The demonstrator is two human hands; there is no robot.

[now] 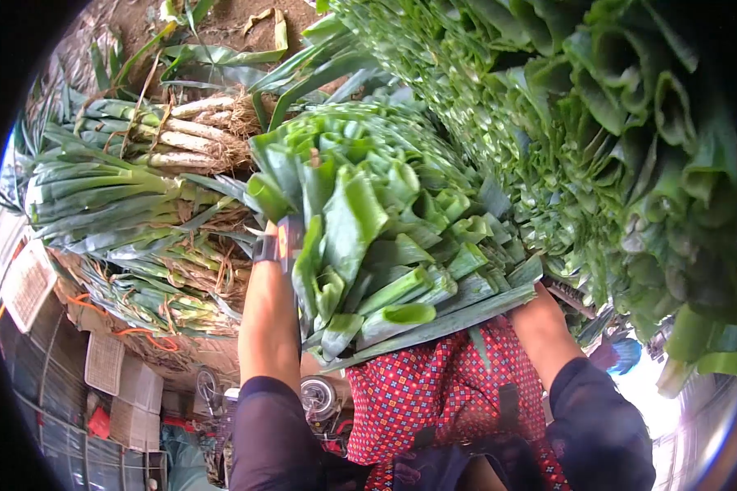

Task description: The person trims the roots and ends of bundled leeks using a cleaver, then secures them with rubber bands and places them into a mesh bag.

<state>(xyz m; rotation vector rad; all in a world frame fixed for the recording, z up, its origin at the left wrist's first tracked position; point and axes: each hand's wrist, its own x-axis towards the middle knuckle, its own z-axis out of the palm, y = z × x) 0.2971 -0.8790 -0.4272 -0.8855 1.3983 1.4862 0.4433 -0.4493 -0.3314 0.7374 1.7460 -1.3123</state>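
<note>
A big bundle of green onions (385,237), its cut hollow green tops facing me, is held in front of my body between my two arms. My left hand (272,230) reaches along its left side, with a dark band on the wrist; the leaves hide the fingers. On the lower right, my right hand (539,296) goes under the bundle's edge, and its fingers are hidden too. One long flat leaf (442,327) lies across the bundle's near edge, above my red patterned apron (434,393).
A tall stack of green onions (581,155) rises at the right. Tied bundles with roots (196,135) lie at the left on dirt ground (237,29). Below them are pale crates (105,364), an orange cord (151,337) and a wheeled vehicle (318,399).
</note>
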